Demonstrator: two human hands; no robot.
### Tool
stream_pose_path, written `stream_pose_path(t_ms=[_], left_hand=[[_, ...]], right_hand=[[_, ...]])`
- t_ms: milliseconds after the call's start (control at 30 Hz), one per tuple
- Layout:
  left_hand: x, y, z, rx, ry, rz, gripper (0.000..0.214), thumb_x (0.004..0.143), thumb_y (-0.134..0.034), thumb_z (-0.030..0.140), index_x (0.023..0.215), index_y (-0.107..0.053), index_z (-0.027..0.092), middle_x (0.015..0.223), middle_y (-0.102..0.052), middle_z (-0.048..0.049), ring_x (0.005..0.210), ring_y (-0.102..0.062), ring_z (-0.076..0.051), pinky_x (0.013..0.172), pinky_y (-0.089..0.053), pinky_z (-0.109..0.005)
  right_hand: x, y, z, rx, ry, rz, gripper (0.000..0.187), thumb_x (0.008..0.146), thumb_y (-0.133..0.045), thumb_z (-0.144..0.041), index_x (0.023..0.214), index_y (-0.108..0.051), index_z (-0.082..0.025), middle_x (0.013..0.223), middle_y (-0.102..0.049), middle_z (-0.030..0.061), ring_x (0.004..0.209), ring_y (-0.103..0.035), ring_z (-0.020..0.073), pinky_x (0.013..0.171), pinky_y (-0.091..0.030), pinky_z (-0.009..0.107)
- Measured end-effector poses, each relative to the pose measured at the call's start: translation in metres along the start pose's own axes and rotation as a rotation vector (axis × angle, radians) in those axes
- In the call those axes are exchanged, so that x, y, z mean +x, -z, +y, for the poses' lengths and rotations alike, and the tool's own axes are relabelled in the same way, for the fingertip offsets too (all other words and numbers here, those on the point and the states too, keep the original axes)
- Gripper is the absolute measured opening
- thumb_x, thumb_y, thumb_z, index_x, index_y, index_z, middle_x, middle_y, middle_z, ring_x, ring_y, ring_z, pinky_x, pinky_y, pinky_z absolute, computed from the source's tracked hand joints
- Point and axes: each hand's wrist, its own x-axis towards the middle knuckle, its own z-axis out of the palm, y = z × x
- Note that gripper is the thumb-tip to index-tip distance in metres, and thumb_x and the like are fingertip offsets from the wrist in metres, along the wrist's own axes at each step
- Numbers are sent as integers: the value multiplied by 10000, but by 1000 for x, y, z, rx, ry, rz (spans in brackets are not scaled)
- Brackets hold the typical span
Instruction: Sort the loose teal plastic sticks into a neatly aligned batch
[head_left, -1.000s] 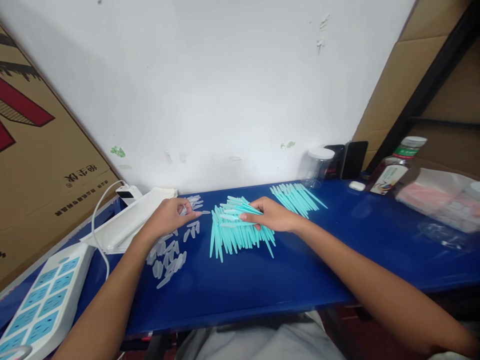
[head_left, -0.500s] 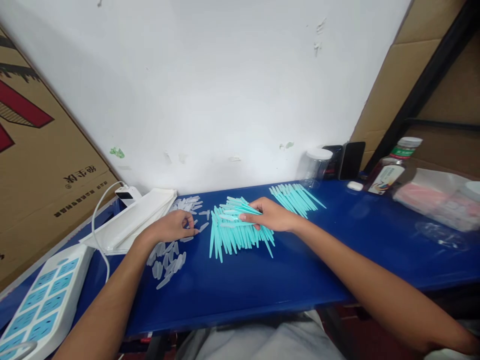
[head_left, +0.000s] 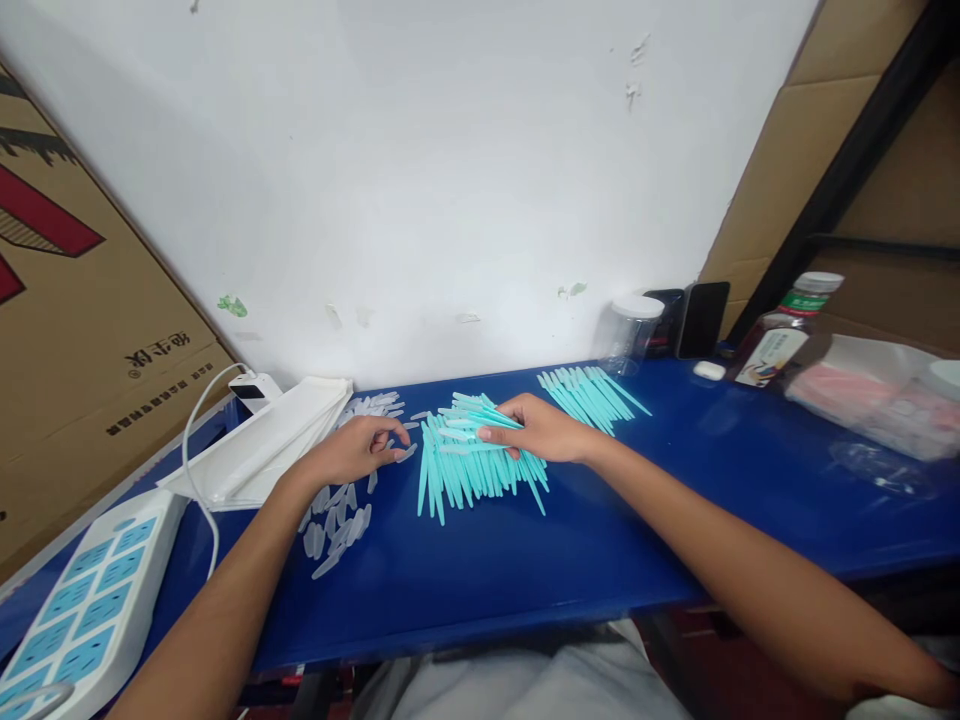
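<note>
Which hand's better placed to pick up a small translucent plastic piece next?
Probably left: the left hand is right by the small translucent plastic pieces, while the right hand is farther off, gripping slim turquoise plastic sticks.

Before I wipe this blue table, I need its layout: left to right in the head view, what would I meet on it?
Power strip, flat white stack, scattered translucent pieces, large pile of turquoise sticks, smaller turquoise pile, small white object, bottle, clear pack with pink contents.
</note>
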Motion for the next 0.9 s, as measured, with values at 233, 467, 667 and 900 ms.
stream_pose_path(t_ms=[233, 467, 667, 900], left_hand=[[4, -10, -8, 43, 53, -22, 425, 873, -637, 612, 818, -701, 195, 650, -519, 9, 583, -479, -166, 550, -325, -274], [3, -8, 13, -176, -37, 140, 362, 912, -645, 541, 922, -737, 191, 789, -663, -15, 567, -459, -115, 534, -323, -239], [-1, -9, 33, -379, -12, 237, 388, 860, -733, 519, 981, -792, 156, 503, -379, 61, 470, -202, -80, 470, -122, -256], [1, -22, 38, -522, 12, 198, 399, 834, -764, 518, 1007, -818, 163, 481, -461, 46, 446, -211, -76, 456, -108, -255]], right_hand=[[0, 0, 3, 22, 1, -4, 524, 889, -651, -644, 670, -535, -182, 608, -563, -12, 517, -475, 109, 496, -283, 255], [0, 1, 0, 45, -9, -38, 491, 885, -684, -592, 654, -581, -171, 587, -573, -11, 498, -425, 102, 487, -285, 251], [1, -1, 3, 31, 21, -60, 527, 874, -689, -612, 610, -620, -160, 560, -562, -8, 502, -424, 101, 513, -313, 257], [1, -1, 2, 35, 29, -89, 508, 841, -716, -626, 659, -674, -153, 601, -623, 6, 496, -404, 99, 492, -275, 263]])
